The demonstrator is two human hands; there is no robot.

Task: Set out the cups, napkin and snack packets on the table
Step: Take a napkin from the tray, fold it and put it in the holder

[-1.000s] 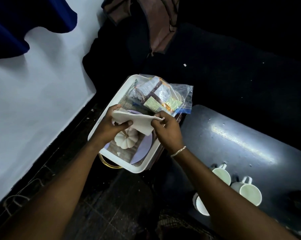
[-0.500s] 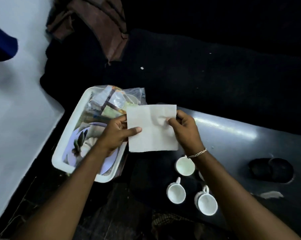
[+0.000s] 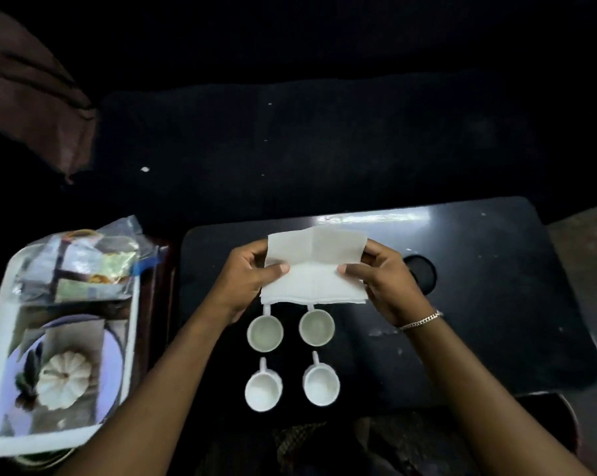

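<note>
a brown cloth hangs at upper left. a white tray with a pumpkin print sits left of the table. a bracelet circles one wrist.

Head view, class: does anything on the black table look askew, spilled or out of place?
Nothing stands out. Four white cups stand upright and empty in a neat square on the black table. Left hand and right hand hold the white paper napkin above them.
</note>
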